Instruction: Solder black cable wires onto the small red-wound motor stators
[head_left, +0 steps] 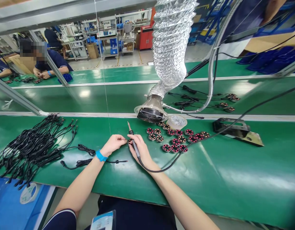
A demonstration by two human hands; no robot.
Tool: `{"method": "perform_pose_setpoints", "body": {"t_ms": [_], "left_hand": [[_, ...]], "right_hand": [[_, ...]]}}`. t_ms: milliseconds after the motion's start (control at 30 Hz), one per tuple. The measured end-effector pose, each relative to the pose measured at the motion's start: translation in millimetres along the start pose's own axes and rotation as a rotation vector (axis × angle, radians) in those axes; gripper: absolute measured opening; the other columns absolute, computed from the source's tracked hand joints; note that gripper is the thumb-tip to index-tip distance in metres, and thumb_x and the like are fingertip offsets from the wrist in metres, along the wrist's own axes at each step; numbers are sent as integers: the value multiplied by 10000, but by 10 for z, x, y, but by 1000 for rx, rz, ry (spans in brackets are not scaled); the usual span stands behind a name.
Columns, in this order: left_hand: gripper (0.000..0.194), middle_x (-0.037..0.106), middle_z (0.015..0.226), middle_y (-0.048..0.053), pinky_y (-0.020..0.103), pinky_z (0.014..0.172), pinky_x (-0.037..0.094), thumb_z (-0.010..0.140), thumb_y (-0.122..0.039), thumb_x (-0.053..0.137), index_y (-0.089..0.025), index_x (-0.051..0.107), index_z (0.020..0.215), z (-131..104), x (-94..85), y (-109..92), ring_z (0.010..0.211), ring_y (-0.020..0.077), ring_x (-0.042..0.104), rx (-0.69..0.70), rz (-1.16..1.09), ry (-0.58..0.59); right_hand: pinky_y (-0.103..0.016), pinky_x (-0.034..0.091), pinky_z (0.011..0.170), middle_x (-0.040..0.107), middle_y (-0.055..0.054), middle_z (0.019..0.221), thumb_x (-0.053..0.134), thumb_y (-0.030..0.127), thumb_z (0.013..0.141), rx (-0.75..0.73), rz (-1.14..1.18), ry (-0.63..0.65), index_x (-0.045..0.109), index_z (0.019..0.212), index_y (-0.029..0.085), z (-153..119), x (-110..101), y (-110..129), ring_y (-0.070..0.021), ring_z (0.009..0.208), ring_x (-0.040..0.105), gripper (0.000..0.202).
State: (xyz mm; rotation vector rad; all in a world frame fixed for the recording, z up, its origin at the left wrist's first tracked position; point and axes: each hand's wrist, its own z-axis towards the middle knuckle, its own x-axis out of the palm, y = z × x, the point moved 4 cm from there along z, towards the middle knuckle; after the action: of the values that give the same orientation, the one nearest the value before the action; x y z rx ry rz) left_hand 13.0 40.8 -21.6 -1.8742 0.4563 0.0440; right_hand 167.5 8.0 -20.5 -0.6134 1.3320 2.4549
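My right hand is closed round a soldering iron, its tip pointing up and away from me. The fingers of that hand also touch a small round motor stator with copper windings, partly hidden by them. My left hand, with a blue wristband, pinches a thin wire end right against the stator; the fingers cover most of it. A coiled black cable runs toward the left wrist. Just below lies a second black cable, passing under my forearm.
Several stators sit right of my hands, near a tape roll. A fume extraction duct hangs above. Many black cables are heaped left. A black metal stand is at right. Across the bench a person works.
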Motion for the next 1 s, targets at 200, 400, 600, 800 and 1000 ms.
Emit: {"method": "perform_pose_setpoints", "body": {"t_ms": [200,400,600,800,1000], "left_hand": [[320,395,506,-84,221,448,202,665,-449,687,-146,599,718,-2,0,2,456,61,299,-4,-24,11],[348,404,501,-80,218,445,209,669,-469,702,-140,604,725,-3,9,10,450,58,307,10,-35,30],[337,429,502,-70,211,446,245,689,-459,702,-136,615,729,-6,11,7,448,62,341,7,-16,30],[284,465,508,-58,206,443,295,697,-406,682,-130,629,738,9,3,26,449,70,384,-3,7,26],[283,473,506,-59,202,449,302,677,-398,697,-126,643,734,-1,-7,22,453,69,396,-34,16,23]], "right_hand": [[-313,554,808,562,-59,1046,495,94,886,56,62,-78,558,1243,250,27,19,-10,-159,810,631,395],[-292,572,739,545,-29,1031,550,68,807,172,135,-168,571,1209,241,13,67,-91,-103,657,618,439],[-307,578,791,541,-41,1064,571,70,810,169,166,-182,555,1245,238,0,15,-58,-112,728,653,466],[-317,551,821,659,-48,1008,571,190,907,198,91,-274,616,1195,233,-32,-140,29,-169,861,671,294],[-303,527,651,704,-35,747,503,300,965,192,-11,-459,656,836,199,-104,-299,76,-184,684,672,223]]}}
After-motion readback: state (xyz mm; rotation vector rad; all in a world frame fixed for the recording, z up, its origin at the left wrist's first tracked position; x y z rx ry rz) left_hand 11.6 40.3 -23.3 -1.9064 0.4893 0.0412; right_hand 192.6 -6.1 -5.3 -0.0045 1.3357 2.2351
